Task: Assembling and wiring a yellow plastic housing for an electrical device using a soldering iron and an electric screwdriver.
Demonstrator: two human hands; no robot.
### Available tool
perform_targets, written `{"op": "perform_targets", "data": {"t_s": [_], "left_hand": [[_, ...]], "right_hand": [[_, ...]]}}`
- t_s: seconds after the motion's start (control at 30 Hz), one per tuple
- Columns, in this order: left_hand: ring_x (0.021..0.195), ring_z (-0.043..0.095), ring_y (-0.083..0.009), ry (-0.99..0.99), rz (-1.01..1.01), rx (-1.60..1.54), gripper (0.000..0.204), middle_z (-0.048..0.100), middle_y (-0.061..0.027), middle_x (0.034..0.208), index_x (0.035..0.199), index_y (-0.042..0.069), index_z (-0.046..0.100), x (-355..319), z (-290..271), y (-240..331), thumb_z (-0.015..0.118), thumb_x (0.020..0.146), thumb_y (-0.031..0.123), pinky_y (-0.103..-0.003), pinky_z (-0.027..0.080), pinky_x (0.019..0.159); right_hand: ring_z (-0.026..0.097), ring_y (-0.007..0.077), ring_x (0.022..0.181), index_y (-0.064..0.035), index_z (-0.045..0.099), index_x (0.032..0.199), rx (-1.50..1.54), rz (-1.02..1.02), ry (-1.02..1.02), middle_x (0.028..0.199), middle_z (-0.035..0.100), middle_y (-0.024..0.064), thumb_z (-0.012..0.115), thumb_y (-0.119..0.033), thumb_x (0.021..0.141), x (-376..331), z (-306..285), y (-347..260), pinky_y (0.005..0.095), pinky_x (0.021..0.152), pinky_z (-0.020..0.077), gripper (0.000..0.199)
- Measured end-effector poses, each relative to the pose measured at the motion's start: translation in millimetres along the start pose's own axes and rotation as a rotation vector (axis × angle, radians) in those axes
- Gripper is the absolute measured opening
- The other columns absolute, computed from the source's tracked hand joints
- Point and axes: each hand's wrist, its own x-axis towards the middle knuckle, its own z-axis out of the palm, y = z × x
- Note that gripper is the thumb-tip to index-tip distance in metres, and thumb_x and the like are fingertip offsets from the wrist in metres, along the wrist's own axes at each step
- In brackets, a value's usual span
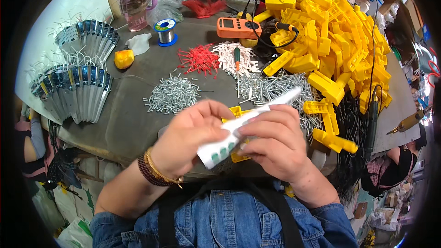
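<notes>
A white strip with green oval marks near one end (pixel 215 153) is pinched between both of my hands, above the middle of the table's near edge. My left hand (pixel 186 134), with bracelets at the wrist, grips it with thumb and bent fingers. From the other side my right hand (pixel 281 143) holds the strip, its fingers lying over the surface. The far end of the strip points up and to the right and is slightly blurred. Below it, a yellow plastic part (pixel 237 112) shows partly on the table; my hands hide the rest.
Small screws (pixel 172 94), longer screws (pixel 280 87), red pieces (pixel 200 59) and white pieces (pixel 235 57) lie in piles ahead. Yellow casings (pixel 330 41) heap at the right. Metal strips with wires (pixel 73 92), a solder spool (pixel 165 32), an orange meter (pixel 238 28) and a bottle (pixel 134 4) stand around.
</notes>
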Motion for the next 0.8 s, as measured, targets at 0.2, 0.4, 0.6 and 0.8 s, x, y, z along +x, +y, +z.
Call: {"op": "perform_targets", "data": {"t_s": [0.2,0.4,0.6,0.8], "left_hand": [[0.122,0.051,-0.0309,0.253,0.826,1.455,0.059,0.056,-0.0153,0.126,0.132,0.003,0.05,17.6,-34.2,16.1,0.074,0.081,0.019,-0.043,0.041,0.103],[0.125,0.05,-0.0336,-0.034,0.521,1.644,0.08,0.056,-0.0134,0.13,0.138,0.007,0.05,8.9,-26.7,-17.8,0.084,0.067,0.022,-0.045,0.035,0.106],[0.124,0.052,-0.0331,-0.038,0.567,1.615,0.08,0.058,-0.0131,0.129,0.137,0.008,0.05,17.5,-39.0,-26.8,0.084,0.065,0.016,-0.045,0.037,0.106],[0.111,0.058,-0.035,-0.061,0.772,1.681,0.072,0.061,-0.0157,0.124,0.127,0.002,0.058,12.0,-27.8,-22.7,0.081,0.061,0.015,-0.046,0.043,0.097]], "right_hand": [[0.062,0.0237,0.099,-0.0119,0.068,0.085,0.234,0.223,-0.101,0.107,0.069,0.0013,0.085,-0.009,0.061,-49.8,-9.8,-0.7,0.0415,0.09,0.0459,0.029],[0.064,0.0204,0.1,-0.0127,0.07,0.091,-0.083,0.01,-0.23,0.099,0.066,0.0014,0.063,-0.012,0.08,-69.1,23.9,-0.1,0.0426,0.098,0.0474,0.013],[0.065,0.024,0.108,-0.0117,0.068,0.114,-0.081,0.198,-0.133,0.114,0.069,0.0053,0.07,-0.015,0.082,-76.6,-6.6,-5.4,0.043,0.1,0.0466,0.032],[0.034,0.0439,0.139,-0.0087,0.05,0.139,-0.745,0.919,-0.392,0.152,0.036,0.021,0.074,-0.024,0.082,-162.9,-86.2,-24.2,0.0559,0.112,0.0255,0.064]]}}
